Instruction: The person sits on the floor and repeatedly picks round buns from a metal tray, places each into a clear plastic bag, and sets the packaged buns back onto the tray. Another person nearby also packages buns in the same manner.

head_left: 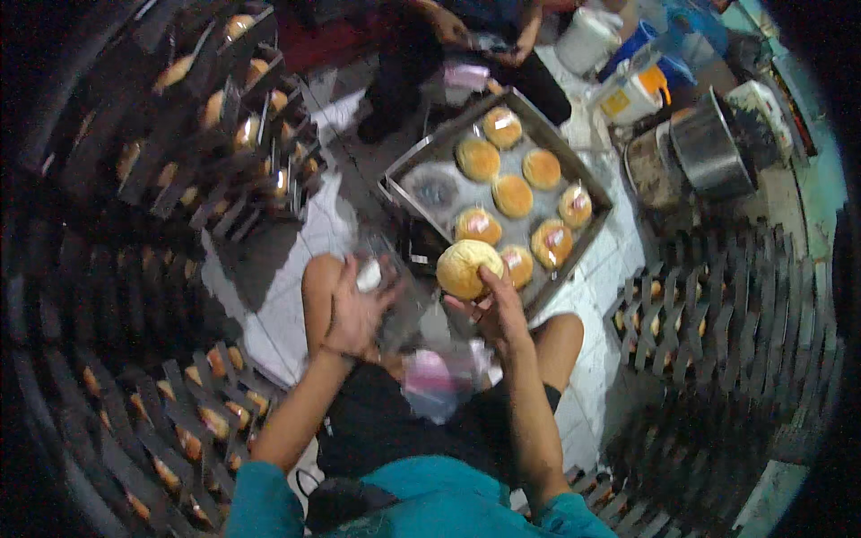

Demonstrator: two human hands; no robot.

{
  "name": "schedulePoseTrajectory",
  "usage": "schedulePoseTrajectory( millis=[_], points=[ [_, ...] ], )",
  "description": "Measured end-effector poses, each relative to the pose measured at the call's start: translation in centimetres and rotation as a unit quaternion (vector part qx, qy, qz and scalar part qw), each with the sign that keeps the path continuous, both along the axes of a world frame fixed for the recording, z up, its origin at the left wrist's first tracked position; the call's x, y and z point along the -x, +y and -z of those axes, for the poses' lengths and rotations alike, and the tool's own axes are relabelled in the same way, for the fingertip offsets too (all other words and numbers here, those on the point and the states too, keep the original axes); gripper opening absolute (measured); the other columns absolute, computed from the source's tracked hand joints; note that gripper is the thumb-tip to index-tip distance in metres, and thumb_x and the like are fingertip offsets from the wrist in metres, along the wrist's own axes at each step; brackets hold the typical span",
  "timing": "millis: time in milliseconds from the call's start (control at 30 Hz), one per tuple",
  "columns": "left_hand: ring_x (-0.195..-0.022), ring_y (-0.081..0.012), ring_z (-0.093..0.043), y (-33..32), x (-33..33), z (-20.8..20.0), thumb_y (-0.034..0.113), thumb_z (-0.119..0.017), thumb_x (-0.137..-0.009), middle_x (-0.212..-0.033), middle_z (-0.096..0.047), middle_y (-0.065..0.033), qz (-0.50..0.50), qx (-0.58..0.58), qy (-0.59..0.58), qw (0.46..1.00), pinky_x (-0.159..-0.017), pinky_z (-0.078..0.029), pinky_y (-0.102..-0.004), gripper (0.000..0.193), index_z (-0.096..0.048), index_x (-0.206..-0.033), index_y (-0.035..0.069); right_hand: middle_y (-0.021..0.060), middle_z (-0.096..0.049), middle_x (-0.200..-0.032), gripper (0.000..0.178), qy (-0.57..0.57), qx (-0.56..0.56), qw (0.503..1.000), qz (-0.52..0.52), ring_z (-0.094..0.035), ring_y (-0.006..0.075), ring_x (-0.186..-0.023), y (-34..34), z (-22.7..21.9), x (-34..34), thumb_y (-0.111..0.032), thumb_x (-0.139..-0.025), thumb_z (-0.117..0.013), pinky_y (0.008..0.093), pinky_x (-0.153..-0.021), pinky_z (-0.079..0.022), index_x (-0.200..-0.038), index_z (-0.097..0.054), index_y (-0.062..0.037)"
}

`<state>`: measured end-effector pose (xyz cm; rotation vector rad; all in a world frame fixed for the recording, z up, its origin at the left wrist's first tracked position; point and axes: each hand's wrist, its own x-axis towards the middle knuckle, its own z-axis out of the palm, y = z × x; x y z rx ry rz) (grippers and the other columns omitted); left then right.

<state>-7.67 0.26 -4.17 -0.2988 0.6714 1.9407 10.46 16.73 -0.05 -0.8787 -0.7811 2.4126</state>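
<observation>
Right hand [498, 309]: I see it raised over my lap, fingers curled round a round golden bun [466, 267], gripping it from below and behind.
Left hand [357, 309]: I see the fingers partly curled, pinching a clear plastic bag [395, 305] that hangs open just beside the bun; something small and white sits at the fingertips, too blurred to name.
Bun position: in the air between my knees, at the near corner of the metal tray [413, 166], touching only the right hand.
Lap: a stack of pink-and-clear bags [435, 377] rests on my dark shorts.
Tray: lies on the tiled floor [323, 229] ahead of me; several buns on it, some already wrapped [477, 224], some bare [513, 195].
Surroundings: dark crates [179, 421] holding more buns to left and right; a steel pot [708, 152] and plastic tubs at far right.
Other person: seated beyond the tray, hands [475, 40] busy with something small.
Risk, my judgement: the bag mouth looks slack, so the bun could catch the rim, slip and fall to the floor; a tight squeeze could dent the soft crust.
</observation>
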Motion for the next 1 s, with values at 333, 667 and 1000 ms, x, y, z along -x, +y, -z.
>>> schedulePoseTrajectory(
  millis=[333,667,1000],
  points=[
    [-0.119,-0.0381,-0.058,1.8,-7.6,-3.1,0.045,-0.052,-0.103,-0.125,-0.062,-0.0165,0.132,-0.066,-0.019,0.989,-0.104,-0.047,-0.0548,0.039,-0.055,-0.123,0.012,0.0099,-0.057,-0.144,0.063,-0.162,-0.731,0.663,0.001,-0.052,0.0349,-0.134,-11.9,-0.7,-8.3,-0.001,-0.072,-0.071,0.0444,-0.11,-0.045,-0.133,-0.065,-0.0147],
    [-0.123,-0.026,-0.059,2.7,-9.6,-7.4,0.039,-0.052,-0.104,-0.135,-0.059,-0.0131,0.208,-0.064,0.04,0.975,-0.11,-0.044,-0.0403,0.053,-0.048,-0.142,0.003,0.0214,-0.038,-0.156,0.076,-0.238,-0.697,0.663,-0.132,-0.032,0.0452,-0.146,-10.5,-2.2,-3.9,-0.001,-0.083,-0.068,0.0483,-0.118,-0.033,-0.152,-0.039,-0.0039],
    [-0.127,-0.0342,-0.057,0.2,-8.4,-3.2,0.056,-0.047,-0.101,-0.139,-0.058,-0.0196,0.136,-0.127,-0.007,0.982,-0.109,-0.045,-0.0489,0.069,-0.047,-0.144,0.003,0.0154,-0.061,-0.128,0.046,-0.314,-0.709,0.606,-0.177,-0.057,0.0342,-0.116,-12.4,-5.3,-5.6,-0.012,-0.084,-0.07,0.0455,-0.099,-0.047,-0.129,-0.062,-0.004]
  ],
)
